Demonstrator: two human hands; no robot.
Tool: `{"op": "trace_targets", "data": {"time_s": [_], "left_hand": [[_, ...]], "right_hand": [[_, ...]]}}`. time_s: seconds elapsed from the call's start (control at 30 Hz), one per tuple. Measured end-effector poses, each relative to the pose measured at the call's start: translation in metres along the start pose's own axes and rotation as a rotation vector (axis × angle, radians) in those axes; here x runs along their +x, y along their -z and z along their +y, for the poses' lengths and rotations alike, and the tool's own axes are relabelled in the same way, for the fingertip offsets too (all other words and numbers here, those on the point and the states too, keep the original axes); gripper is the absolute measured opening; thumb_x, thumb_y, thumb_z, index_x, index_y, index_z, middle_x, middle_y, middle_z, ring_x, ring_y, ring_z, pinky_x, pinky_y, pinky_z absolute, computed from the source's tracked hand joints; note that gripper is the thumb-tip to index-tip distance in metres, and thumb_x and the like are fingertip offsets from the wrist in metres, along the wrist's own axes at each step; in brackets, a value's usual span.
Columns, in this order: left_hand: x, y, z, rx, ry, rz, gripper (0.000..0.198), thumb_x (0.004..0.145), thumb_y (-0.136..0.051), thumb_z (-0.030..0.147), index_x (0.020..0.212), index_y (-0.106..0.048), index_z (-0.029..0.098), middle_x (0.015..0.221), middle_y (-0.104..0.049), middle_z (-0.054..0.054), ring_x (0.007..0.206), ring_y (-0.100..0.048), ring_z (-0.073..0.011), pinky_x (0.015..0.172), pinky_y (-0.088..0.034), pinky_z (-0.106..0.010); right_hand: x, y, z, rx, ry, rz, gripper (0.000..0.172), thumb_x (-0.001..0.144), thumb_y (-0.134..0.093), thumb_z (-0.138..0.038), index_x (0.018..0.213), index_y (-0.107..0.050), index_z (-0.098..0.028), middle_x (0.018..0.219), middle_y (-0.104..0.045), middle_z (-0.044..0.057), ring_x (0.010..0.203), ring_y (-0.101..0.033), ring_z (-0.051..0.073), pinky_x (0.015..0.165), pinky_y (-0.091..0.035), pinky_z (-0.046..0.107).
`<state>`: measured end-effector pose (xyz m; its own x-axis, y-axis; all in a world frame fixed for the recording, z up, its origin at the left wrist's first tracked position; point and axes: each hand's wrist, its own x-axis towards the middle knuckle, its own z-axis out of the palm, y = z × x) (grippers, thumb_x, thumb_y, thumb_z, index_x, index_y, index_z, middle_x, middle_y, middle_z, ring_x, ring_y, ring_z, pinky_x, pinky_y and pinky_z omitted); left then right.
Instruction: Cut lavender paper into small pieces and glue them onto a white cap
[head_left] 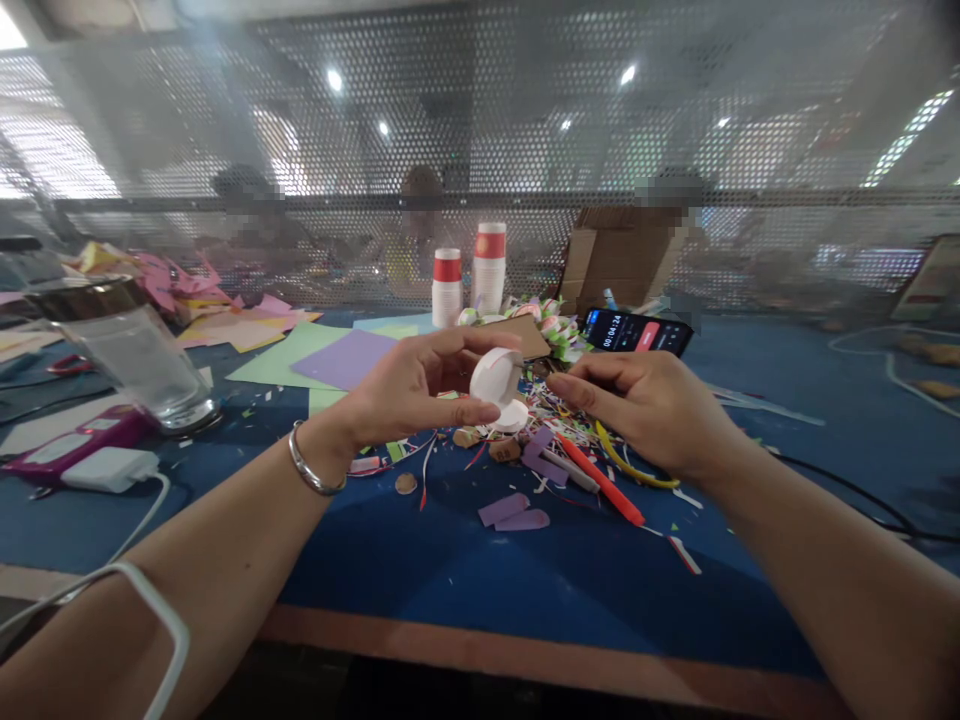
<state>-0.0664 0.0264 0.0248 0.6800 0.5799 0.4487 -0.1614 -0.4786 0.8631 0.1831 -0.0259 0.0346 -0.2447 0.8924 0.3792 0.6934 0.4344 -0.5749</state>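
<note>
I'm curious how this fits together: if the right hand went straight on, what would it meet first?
Probably the white piece in the left hand, though depth between them is hard to judge.

Clear glass (127,350) near white charger (106,468)

The left hand (401,390) holds a white disc (493,380) in its grip above a blue surface (390,580) strewn with scraps (523,519). The right hand (652,410) pinches just beside it, perhaps on something thin, too small to tell. A red stick (600,481) lies below; cup stacks (490,275), a lit phone (634,334) and a glass (139,350) stand around.
</note>
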Motion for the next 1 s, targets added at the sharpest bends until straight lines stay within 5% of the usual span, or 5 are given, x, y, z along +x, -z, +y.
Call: {"op": "trace_targets", "data": {"time_s": [0.57, 1.0], "left_hand": [[-0.0007, 0.0031, -0.0002, -0.058, 0.057, -0.036, 0.059, 0.073, -0.085, 0.018, 0.129, -0.065, 0.021, 0.107, -0.070, -0.007, 0.092, -0.067, -0.0157, 0.078, -0.056, -0.025], [-0.0011, 0.0021, 0.0030, -0.023, 0.048, -0.037, 0.056, 0.073, -0.085, 0.017, 0.125, -0.064, 0.020, 0.104, -0.068, -0.006, 0.095, -0.065, -0.0153, 0.075, -0.056, -0.023]], "right_hand": [[-0.0003, 0.0013, 0.0014, -0.008, 0.022, -0.022, 0.048, 0.092, -0.056, -0.060, 0.068, -0.066, -0.019, 0.064, -0.060, 0.002, 0.059, -0.047, 0.014, 0.054, -0.033, 0.030], [0.0002, 0.0006, 0.0014, 0.020, 0.014, -0.045, 0.047, 0.092, -0.056, -0.060, 0.069, -0.065, -0.020, 0.065, -0.056, 0.000, 0.060, -0.046, 0.013, 0.056, -0.034, 0.031]]}}
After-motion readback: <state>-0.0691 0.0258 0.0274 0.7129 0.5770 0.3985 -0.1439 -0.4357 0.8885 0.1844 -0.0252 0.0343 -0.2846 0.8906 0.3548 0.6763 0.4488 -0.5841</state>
